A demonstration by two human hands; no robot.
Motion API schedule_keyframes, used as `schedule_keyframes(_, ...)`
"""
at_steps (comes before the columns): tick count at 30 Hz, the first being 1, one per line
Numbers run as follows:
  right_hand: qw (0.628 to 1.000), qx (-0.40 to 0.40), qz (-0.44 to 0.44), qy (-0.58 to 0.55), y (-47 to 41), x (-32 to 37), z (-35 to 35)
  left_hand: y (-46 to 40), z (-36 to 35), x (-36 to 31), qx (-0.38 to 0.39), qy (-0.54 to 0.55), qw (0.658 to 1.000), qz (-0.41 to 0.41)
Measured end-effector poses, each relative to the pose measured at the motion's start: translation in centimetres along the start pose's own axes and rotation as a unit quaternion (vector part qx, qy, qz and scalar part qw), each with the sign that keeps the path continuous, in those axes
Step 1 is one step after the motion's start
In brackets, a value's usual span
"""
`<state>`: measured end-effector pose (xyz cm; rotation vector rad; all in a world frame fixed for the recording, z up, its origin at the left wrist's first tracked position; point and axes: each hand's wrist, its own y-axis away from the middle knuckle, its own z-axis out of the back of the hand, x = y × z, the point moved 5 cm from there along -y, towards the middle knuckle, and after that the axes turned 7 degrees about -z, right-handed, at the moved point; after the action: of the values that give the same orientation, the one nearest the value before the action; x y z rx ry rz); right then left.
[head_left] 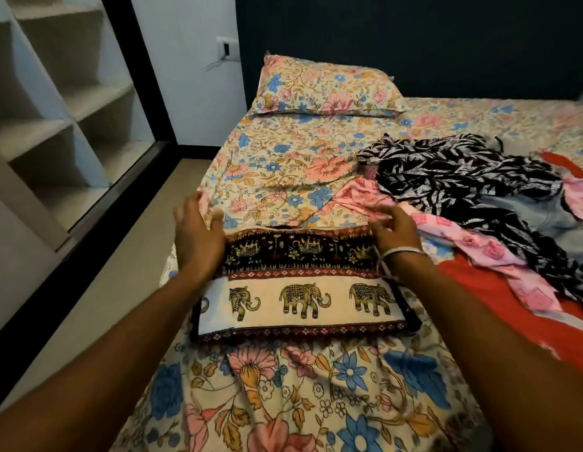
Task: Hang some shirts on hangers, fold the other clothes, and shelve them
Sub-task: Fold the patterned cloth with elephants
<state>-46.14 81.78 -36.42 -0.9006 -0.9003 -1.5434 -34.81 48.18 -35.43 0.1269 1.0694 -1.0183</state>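
While both arms reach forward over the near part of the bed point(283, 164), a folded cloth with an elephant print point(299, 288) lies flat on the floral bedsheet, between the two hands. It forms a neat rectangle: a dark band with small gold figures on its far half, a cream band with three full elephants on its near half, and a dark red border along the near edge.

The left hand point(198, 236) sits at the far left corner of the fold, fingers spread and fairly straight, palm turned inward against the cloth's edge — it clasps nothing. The right hand point(394, 230) rests at the far right corner, fingers loosely extended over the cloth and holding nothing; a pale bangle point(397, 254) circles its wrist.

Right of the fold, a heap of unfolded clothes spreads across the bed: a pink rose-print garment point(472, 246) nearest the right hand, a black-and-white leaf-print garment point(463, 177) farther off, a pale denim piece point(551, 216) beyond that, and a red cloth point(485, 288) beneath them.

A floral pillow point(322, 86) lies at the far end of the bed, against a dark wall. On the left stands a shelf unit point(65, 102) with pale compartments — a wall socket point(225, 48) sits between it and the pillow.
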Motion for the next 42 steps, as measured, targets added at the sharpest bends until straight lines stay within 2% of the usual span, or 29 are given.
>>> schedule_keyframes(4,0.997,0.013,-0.07,0.041,-0.6,-1.6,-0.2,5.2,0.2,1.1,0.068,-0.034,0.997,0.017)
schedule_keyframes(9,0.984,0.002,0.033,0.176,0.8,0.6,-0.2,10.0,3.0,0.1,0.091,-0.181,0.978,-0.044)
schedule_keyframes(12,0.964,0.042,0.051,0.257,2.9,1.7,-0.9,10.8,2.7,-1.2,0.117,-0.193,0.97,-0.086)
schedule_keyframes(15,0.933,0.106,0.096,0.331,7.0,3.1,-2.5,11.5,2.9,-1.7,0.11,-0.189,0.971,-0.097)
schedule_keyframes(17,0.902,0.206,0.134,0.356,10.3,3.8,-3.8,12.5,3.7,-1.5,0.102,-0.194,0.972,-0.079)
schedule_keyframes(20,0.808,0.358,0.177,0.434,14.7,3.8,-5.1,14.2,5.6,-0.5,0.121,-0.168,0.978,-0.011)
schedule_keyframes(21,0.773,0.376,0.199,0.47,15.6,3.7,-5.3,14.8,6.2,-0.3,0.132,-0.156,0.979,0.007)
schedule_keyframes(23,0.737,0.355,0.249,0.519,16.4,3.7,-5.5,15.2,7.0,-0.3,0.135,-0.162,0.978,-0.006)
schedule_keyframes(25,0.733,0.307,0.288,0.535,16.4,4.1,-5.7,15.2,7.2,-0.6,0.123,-0.12,0.985,-0.016)
schedule_keyframes(27,0.736,0.276,0.297,0.542,16.3,4.4,-5.4,15.0,7.2,-0.6,0.112,0.032,0.993,0.021)
schedule_keyframes(29,0.744,0.245,0.304,0.542,16.1,4.9,-5.0,14.8,7.5,-0.4,0.095,0.172,0.978,0.064)
schedule_keyframes(32,0.763,0.204,0.313,0.528,15.8,5.8,-4.1,14.5,8.5,-0.6,0.116,0.273,0.949,0.105)
schedule_keyframes(34,0.769,0.195,0.312,0.523,15.8,6.0,-3.6,14.2,9.5,-0.7,0.144,0.285,0.938,0.132)
schedule_keyframes(36,0.759,0.196,0.314,0.535,15.9,6.0,-3.5,13.6,10.5,-0.2,0.187,0.264,0.934,0.15)
schedule_keyframes(38,0.76,0.205,0.3,0.54,15.6,5.5,-3.4,12.9,11.3,0.7,0.232,0.212,0.941,0.127)
schedule_keyframes(40,0.771,0.242,0.271,0.523,15.5,4.6,-3.3,12.8,11.3,1.4,0.275,0.14,0.946,0.101)
schedule_keyframes(42,0.793,0.329,0.213,0.466,15.9,3.5,-3.2,13.2,10.6,2.1,0.319,0.113,0.935,0.102)
